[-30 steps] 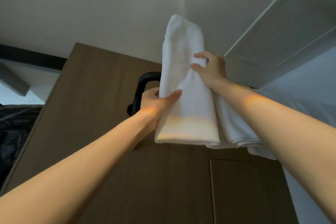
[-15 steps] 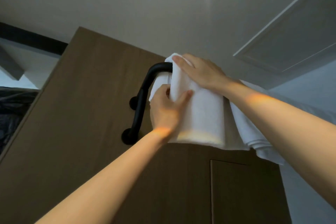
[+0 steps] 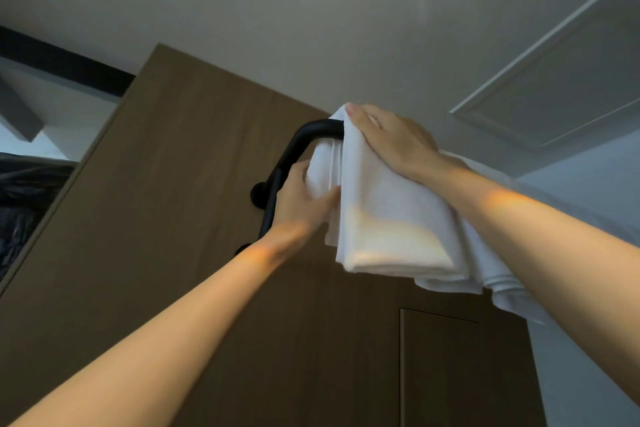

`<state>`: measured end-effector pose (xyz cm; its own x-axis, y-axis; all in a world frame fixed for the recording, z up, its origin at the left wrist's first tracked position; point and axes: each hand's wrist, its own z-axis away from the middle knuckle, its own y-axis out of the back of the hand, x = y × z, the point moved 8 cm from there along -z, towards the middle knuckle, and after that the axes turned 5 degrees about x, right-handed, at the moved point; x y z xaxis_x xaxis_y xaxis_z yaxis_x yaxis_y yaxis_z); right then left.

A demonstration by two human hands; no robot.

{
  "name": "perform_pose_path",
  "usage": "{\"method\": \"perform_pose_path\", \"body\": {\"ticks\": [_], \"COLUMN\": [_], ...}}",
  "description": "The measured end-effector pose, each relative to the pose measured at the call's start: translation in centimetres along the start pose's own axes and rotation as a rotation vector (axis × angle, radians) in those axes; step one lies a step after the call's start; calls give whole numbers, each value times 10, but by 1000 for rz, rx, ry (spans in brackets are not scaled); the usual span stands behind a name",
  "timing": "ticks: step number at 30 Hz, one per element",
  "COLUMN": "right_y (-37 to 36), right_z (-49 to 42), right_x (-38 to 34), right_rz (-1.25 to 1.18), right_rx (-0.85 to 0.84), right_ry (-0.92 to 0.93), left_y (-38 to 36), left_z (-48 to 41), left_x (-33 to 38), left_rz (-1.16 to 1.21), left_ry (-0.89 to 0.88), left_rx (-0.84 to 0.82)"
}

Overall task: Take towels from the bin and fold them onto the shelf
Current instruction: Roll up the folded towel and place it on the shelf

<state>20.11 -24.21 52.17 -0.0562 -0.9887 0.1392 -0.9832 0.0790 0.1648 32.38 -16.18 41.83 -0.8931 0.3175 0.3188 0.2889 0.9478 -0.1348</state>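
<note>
Two hands, left (image 3: 300, 199) and right (image 3: 393, 142), on white towel (image 3: 391, 218) over black rack (image 3: 313, 131)

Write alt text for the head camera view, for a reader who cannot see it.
Seen from below, a person reaches up to a folded white towel hanging at a black bar on a brown wood panel. The right hand lies flat on its top; the left hand grips its left edge. More white towels hang to its right.
</note>
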Motion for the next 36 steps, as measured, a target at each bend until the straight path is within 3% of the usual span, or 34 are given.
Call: {"method": "perform_pose_path", "body": {"ticks": [4,8,17,25,36], "right_y": [1,-6,-8,-5,5], "right_z": [32,57,83,140,147], "right_x": [-14,-13,-1,-2,-13], "right_rz": [53,135,126,167,295], "right_rx": [154,204,85,-139,39], "right_ry": [173,185,106,301,380], "left_y": [5,9,8,9,6], "left_z": [2,8,49,64,68], "left_x": [1,5,1,4,2], "left_rz": [-42,-13,44,42,101], "left_ry": [-52,-56,-50,-69,2], "left_rx": [30,37,-20,-134,-59]}}
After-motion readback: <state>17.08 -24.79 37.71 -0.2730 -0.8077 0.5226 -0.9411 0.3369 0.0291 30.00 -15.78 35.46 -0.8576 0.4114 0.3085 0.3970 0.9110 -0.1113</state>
